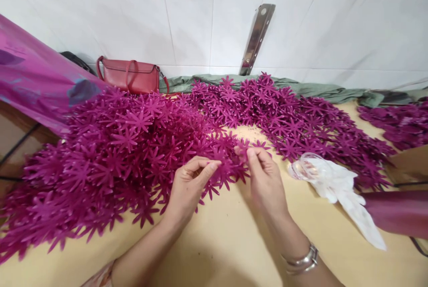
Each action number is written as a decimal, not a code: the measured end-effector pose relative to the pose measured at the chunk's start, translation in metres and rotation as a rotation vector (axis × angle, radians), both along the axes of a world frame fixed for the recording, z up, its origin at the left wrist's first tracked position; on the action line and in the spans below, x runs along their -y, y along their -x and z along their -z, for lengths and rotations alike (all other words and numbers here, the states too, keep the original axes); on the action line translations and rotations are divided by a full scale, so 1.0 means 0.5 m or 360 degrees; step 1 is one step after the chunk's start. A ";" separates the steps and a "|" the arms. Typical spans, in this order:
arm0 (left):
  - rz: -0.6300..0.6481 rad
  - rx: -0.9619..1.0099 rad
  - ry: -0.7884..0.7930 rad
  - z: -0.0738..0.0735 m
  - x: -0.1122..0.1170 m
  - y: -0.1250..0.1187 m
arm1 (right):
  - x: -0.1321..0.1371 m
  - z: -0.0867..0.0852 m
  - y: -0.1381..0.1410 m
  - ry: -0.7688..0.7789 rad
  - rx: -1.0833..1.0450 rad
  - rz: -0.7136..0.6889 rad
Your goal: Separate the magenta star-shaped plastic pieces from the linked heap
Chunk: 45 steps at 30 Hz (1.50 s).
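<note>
A big heap of magenta star-shaped fabric flowers (110, 162) covers the left and back of the tan table (227, 242). My left hand (189, 186) is at the heap's near edge, fingers curled and pinched on a magenta flower (224, 172). My right hand (264, 175), with a silver bracelet on the wrist, pinches another flower piece (243, 147) just right of it. The two hands nearly touch at the fingertips.
A clear plastic bag on white cloth (329, 180) lies right of my right hand. A maroon roll (397, 213) sits at the right edge. A red handbag (130, 75) and green cloth (317, 88) lie along the tiled wall, with a pink plastic bag (36, 81) at left.
</note>
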<state>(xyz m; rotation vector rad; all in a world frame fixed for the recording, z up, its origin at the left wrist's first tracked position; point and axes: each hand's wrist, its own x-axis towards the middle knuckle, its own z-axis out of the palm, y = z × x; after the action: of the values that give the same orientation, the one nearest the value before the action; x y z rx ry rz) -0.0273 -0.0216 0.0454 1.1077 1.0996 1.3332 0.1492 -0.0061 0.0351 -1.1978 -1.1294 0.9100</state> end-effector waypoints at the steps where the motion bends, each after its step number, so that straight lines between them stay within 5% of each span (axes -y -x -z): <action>1: -0.0059 -0.0069 -0.0069 -0.006 0.001 0.005 | -0.002 0.000 -0.006 -0.0046 0.0009 0.0116; 4: -0.0226 -0.0465 -0.0352 -0.031 -0.004 0.022 | -0.009 -0.002 -0.024 -0.0173 0.0118 0.0278; 10: -0.0264 -0.1260 -0.0762 -0.087 -0.020 0.052 | -0.022 0.017 -0.031 -0.0366 0.0489 0.0187; 15: -0.0374 -0.0831 -0.0735 -0.099 0.004 0.053 | -0.010 0.009 -0.017 -0.0599 0.0618 0.0278; 20: -0.0179 -0.0051 -0.0224 -0.061 0.036 0.022 | 0.022 -0.015 0.008 -0.0443 0.0287 -0.0149; 24: -0.0126 0.0224 -0.0047 -0.028 0.050 0.015 | 0.033 -0.010 0.023 -0.0167 -0.0113 -0.0567; 31: 0.0104 0.0209 0.0026 -0.001 0.067 0.021 | 0.038 -0.009 0.040 0.0179 -0.0278 -0.0901; 45: 0.0213 0.0114 0.0188 0.022 0.054 0.013 | 0.032 -0.003 0.040 -0.0078 0.0057 -0.0609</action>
<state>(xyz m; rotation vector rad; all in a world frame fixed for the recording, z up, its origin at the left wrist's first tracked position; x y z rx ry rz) -0.0337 -0.0486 0.0345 1.0208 1.0208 1.1792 0.1290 -0.0221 0.0366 -0.9762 -1.4312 1.1437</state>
